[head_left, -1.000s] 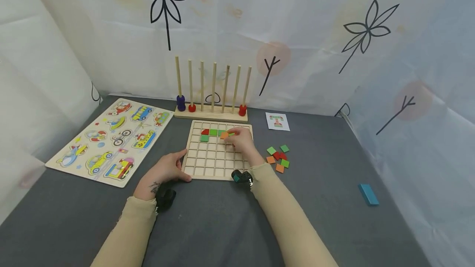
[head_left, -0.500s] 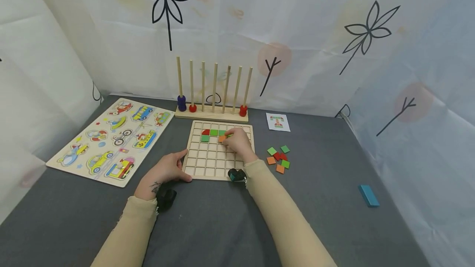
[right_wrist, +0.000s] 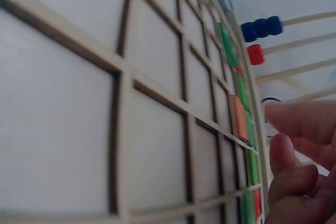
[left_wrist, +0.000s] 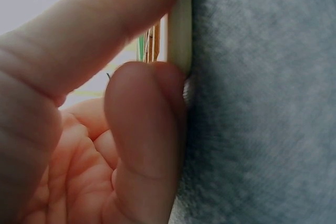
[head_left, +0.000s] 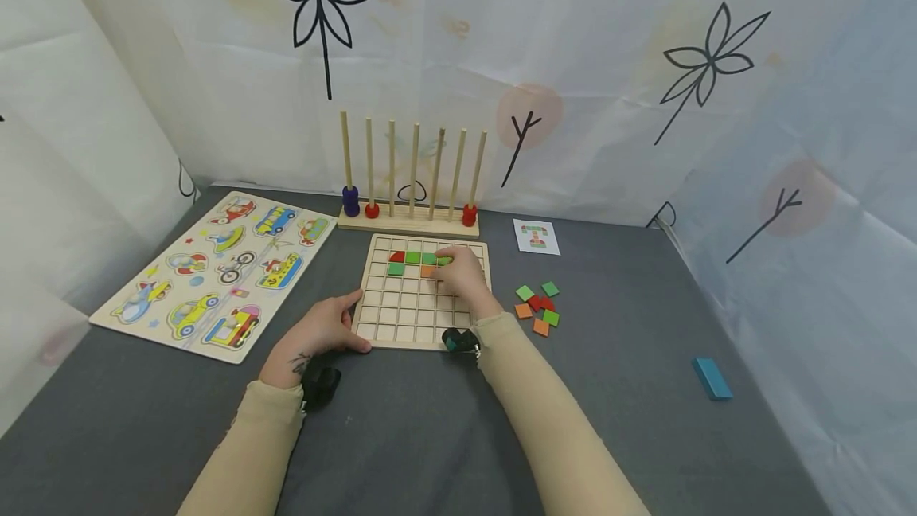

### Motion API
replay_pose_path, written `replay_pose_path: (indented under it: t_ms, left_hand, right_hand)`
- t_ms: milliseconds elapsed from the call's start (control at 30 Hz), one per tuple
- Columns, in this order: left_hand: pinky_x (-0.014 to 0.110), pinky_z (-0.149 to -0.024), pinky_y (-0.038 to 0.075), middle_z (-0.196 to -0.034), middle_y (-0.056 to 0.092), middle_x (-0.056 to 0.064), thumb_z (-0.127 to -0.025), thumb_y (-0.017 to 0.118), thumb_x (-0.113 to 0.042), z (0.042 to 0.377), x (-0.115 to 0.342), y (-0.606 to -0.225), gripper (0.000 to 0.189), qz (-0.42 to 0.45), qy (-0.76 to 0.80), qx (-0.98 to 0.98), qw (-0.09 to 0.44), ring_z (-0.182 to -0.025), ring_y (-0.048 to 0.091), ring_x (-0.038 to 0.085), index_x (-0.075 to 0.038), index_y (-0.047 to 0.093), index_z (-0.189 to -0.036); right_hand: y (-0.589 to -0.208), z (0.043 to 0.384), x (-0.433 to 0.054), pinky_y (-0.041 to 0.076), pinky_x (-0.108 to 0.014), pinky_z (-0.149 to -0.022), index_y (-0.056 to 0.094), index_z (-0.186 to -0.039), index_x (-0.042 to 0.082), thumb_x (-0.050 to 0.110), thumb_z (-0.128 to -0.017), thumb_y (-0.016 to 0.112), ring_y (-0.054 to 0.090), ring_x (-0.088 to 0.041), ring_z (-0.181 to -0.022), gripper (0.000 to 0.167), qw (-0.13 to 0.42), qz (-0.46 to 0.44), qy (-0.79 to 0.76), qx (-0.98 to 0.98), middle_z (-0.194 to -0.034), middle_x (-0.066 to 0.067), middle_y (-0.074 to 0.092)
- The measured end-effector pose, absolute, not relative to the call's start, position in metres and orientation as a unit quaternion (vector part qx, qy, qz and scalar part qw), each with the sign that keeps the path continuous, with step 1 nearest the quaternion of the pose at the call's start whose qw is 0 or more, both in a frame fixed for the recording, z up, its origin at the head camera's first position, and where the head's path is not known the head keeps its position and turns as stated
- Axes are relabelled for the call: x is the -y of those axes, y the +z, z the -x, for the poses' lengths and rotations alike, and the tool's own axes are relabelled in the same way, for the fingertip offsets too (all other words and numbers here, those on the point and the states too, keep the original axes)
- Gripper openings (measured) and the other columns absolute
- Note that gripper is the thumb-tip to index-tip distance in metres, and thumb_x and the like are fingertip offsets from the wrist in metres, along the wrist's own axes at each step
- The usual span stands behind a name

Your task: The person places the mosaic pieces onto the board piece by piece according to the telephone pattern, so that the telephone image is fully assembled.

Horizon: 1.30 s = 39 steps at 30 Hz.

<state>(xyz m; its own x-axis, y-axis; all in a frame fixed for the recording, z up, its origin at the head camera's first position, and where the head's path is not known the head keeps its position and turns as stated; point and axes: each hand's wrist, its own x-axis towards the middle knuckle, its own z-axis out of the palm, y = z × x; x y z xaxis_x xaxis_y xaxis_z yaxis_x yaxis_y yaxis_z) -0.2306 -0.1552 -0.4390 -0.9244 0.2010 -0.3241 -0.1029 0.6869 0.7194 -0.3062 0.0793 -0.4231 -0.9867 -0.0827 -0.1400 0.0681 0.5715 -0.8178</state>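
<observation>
My left hand point(head_left: 322, 328), thumb and forefinger spread wide, is touching the left side of the wooden grid board point(head_left: 404, 314), presumably for steadiness; loose coloured tiles point(head_left: 534, 302) are lying to the right, probably for easy reach. My right hand point(head_left: 462, 277), fingertips narrowly parted and apparently pinching nothing, is hovering just beside the orange tile point(head_left: 427, 271), which is occupying a cell; beyond, the printed card point(head_left: 536, 237) is facing me, likely for viewing

The pale board point(head_left: 404, 314) is gridded, its tiles point(head_left: 412, 258) green, red and orange.
</observation>
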Motion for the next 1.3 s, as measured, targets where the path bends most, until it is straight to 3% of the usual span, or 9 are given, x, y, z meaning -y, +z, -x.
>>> replay_pose_path:
  t_ms: [133,233,500,767,867,1100,1300]
  left_hand:
    - [0.028,-0.052,0.035,-0.067,0.048,0.006,-0.063,0.085,-0.021,0.231,0.155,-0.440,0.103,-0.029,0.394,-0.898,0.193,-0.055,0.044,0.016,-0.006,0.025,-0.146]
    - [0.029,-0.052,0.035,-0.067,0.048,0.006,-0.063,0.085,-0.021,0.231,0.155,-0.440,0.103,-0.030,0.393,-0.899,0.192,-0.056,0.044,0.016,-0.006,0.025,-0.146]
    - [0.028,-0.051,0.034,-0.066,0.047,0.005,-0.063,0.085,-0.021,0.232,0.156,-0.442,0.104,-0.035,0.402,-0.895,0.191,-0.055,0.043,0.016,-0.006,0.025,-0.146]
    - [0.028,-0.052,0.034,-0.067,0.046,0.005,-0.064,0.085,-0.022,0.231,0.156,-0.442,0.104,-0.040,0.398,-0.897,0.189,-0.057,0.043,0.016,-0.005,0.024,-0.146]
    - [0.028,-0.052,0.033,-0.067,0.046,0.005,-0.064,0.084,-0.021,0.231,0.156,-0.441,0.103,-0.043,0.391,-0.901,0.184,-0.057,0.042,0.016,-0.004,0.025,-0.146]
    - [0.028,-0.051,0.033,-0.066,0.045,0.004,-0.065,0.083,-0.019,0.229,0.155,-0.439,0.101,-0.047,0.384,-0.904,0.180,-0.056,0.041,0.016,-0.004,0.025,-0.146]
    - [0.028,-0.051,0.033,-0.065,0.045,0.004,-0.065,0.084,-0.019,0.229,0.156,-0.439,0.102,-0.048,0.391,-0.901,0.181,-0.055,0.041,0.016,-0.004,0.025,-0.146]
  right_hand:
    - [-0.415,0.302,-0.099,0.039,-0.027,-0.060,0.059,-0.125,0.010,0.010,-0.082,0.068,0.047,-0.015,-0.072,0.045,0.068,0.035,-0.527,-0.846,-0.091,-0.008,0.057]
    - [-0.408,0.295,-0.119,0.038,-0.027,-0.059,0.058,-0.127,0.010,0.008,-0.082,0.068,0.047,-0.014,-0.069,0.046,0.055,0.054,-0.565,-0.821,-0.082,-0.003,0.056]
    - [-0.395,0.258,-0.179,0.031,-0.025,-0.048,0.051,-0.131,0.007,0.002,-0.082,0.065,0.039,-0.007,-0.053,0.051,0.036,0.011,-0.636,-0.771,-0.080,0.005,0.057]
    - [-0.415,0.231,-0.226,0.038,-0.025,-0.053,0.048,-0.128,-0.005,-0.003,-0.078,0.067,0.048,-0.009,-0.057,0.054,0.054,-0.046,-0.585,-0.808,-0.068,0.005,0.055]
    - [-0.423,0.225,-0.235,0.037,-0.024,-0.053,0.049,-0.123,-0.008,-0.003,-0.076,0.069,0.045,-0.008,-0.054,0.051,0.075,-0.059,-0.551,-0.829,-0.061,0.004,0.052]
    - [-0.432,0.218,-0.244,0.036,-0.029,-0.053,0.056,-0.116,-0.004,0.002,-0.073,0.072,0.041,-0.011,-0.052,0.046,0.117,-0.085,-0.461,-0.876,-0.057,0.002,0.048]
    - [-0.432,0.218,-0.243,0.037,-0.029,-0.053,0.061,-0.113,-0.002,-0.001,-0.074,0.069,0.042,-0.014,-0.051,0.039,0.117,-0.086,-0.408,-0.901,-0.059,-0.002,0.049]
